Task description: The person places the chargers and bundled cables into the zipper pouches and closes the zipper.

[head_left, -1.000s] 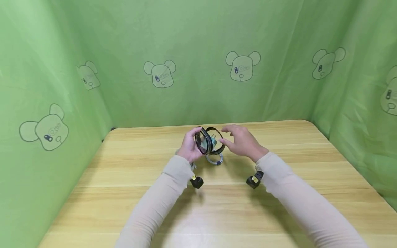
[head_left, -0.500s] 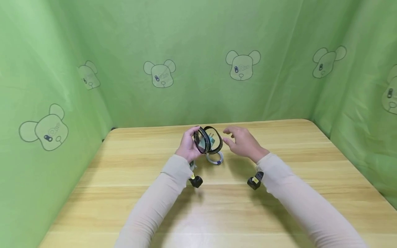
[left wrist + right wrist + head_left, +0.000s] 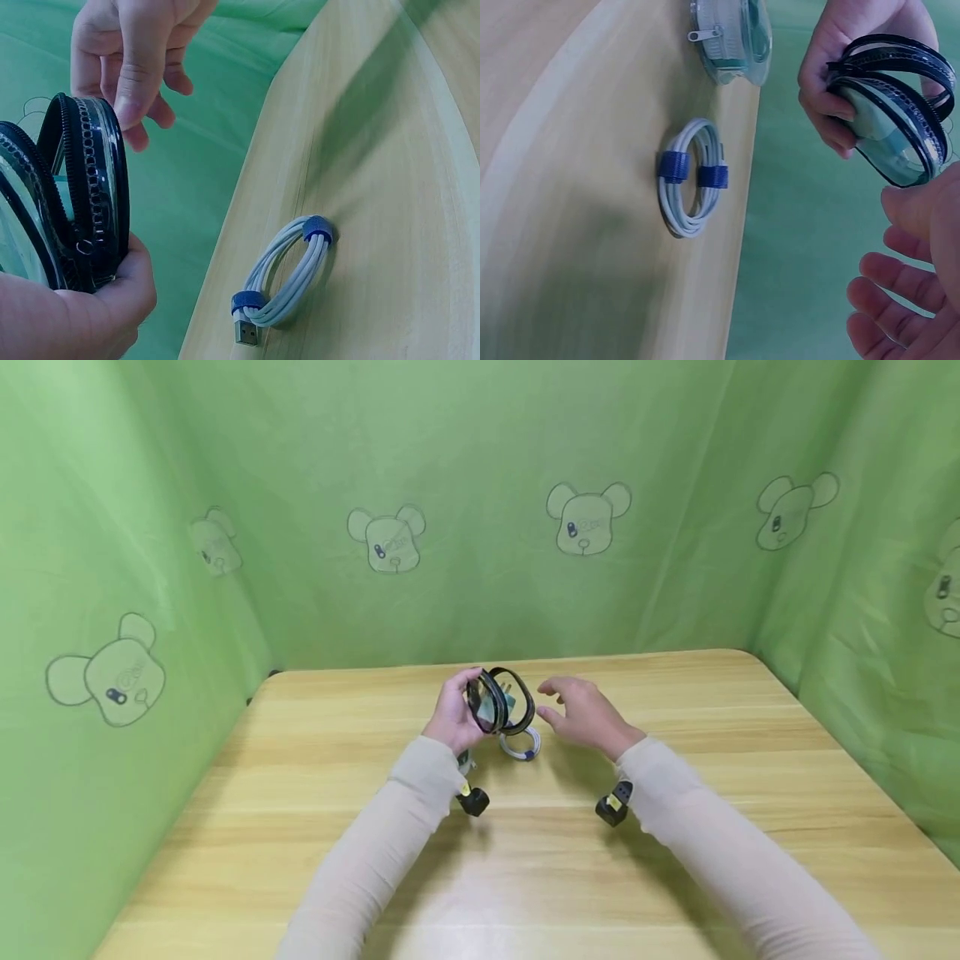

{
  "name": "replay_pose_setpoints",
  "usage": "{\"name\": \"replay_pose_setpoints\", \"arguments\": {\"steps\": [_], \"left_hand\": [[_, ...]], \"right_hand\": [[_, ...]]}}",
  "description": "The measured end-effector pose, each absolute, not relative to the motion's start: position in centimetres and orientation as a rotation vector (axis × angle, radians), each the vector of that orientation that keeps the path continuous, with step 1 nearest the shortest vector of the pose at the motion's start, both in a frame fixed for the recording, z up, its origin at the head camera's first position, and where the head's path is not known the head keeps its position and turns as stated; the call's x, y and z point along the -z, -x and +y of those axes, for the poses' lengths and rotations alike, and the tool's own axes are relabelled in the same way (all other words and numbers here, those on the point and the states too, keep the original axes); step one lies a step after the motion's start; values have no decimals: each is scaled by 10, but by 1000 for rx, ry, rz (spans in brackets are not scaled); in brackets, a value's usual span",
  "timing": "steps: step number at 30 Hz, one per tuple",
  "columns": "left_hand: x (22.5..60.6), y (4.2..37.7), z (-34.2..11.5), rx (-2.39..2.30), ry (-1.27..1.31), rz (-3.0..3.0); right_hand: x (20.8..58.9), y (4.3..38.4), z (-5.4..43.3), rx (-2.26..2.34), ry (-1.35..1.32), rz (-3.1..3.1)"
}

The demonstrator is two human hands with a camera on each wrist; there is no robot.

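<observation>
My left hand (image 3: 452, 714) grips a small clear zip pouch (image 3: 94, 157) with black trim, fingers and thumb curled round its side. The pouch's two halves are spread apart. Through it, in the head view, shows a teal plug (image 3: 510, 705) with metal prongs. Just right of the pouch is my right hand (image 3: 585, 714), fingers loosely bent and holding nothing; its thumb comes close to the black rim in the right wrist view. Below the pouch, a coiled white USB cable (image 3: 289, 274) with blue straps lies on the table.
A second clear pouch (image 3: 731, 37) with a white zipper sits on the table (image 3: 675, 860) near the left wrist. Green cloth (image 3: 480, 593) with bear faces hangs behind the table and on both sides. Black wrist cameras hang beneath both sleeves.
The right hand's fingers, at the pouch's rim a second ago, have drawn slightly away and lower. The pouch has shifted a little left in the left hand's grip.
</observation>
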State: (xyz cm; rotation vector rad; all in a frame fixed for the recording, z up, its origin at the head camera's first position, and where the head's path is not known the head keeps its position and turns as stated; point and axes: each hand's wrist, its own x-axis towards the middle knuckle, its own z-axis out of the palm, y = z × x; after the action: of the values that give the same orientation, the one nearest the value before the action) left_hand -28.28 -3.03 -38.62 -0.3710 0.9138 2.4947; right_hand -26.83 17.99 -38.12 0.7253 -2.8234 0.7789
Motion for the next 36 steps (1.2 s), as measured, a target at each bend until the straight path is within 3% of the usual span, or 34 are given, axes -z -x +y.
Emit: {"name": "replay_pose_setpoints", "arguments": {"steps": [36], "left_hand": [[387, 284, -27, -2481, 352, 892]], "right_hand": [[420, 270, 172, -768, -750, -3037]]}}
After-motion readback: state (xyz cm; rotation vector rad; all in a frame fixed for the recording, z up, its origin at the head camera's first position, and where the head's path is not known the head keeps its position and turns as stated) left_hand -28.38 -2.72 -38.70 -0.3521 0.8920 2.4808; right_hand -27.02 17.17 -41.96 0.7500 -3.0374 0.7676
